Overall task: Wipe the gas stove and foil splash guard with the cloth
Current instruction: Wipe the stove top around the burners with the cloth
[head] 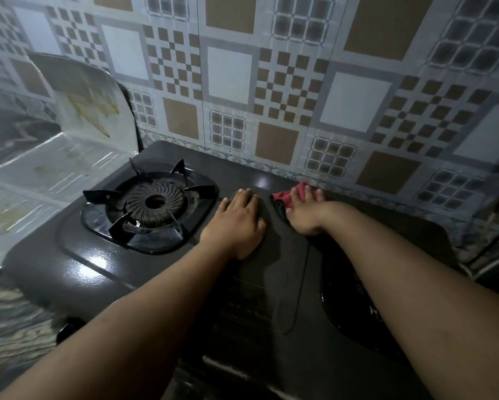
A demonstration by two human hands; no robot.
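Note:
The black gas stove (104, 258) fills the middle of the head view, with its left burner and pan support (153, 203) uncovered. My left hand (236, 220) lies flat, palm down, on the stove's centre panel, fingers slightly apart and holding nothing. At the stove's far edge by the wall, my right hand (303, 209) presses a red cloth (285, 196); only part of the cloth shows under the fingers. The foil splash guard (78, 90) stands to the left of the stove, stained yellow, and its lower sheet (40, 174) lies along the stove's left side.
A patterned tile wall (271, 82) rises directly behind the stove. My right forearm covers most of the right burner area (352, 307). A control knob (69, 327) sticks out at the stove's front left. A marbled countertop (9, 327) lies at the lower left.

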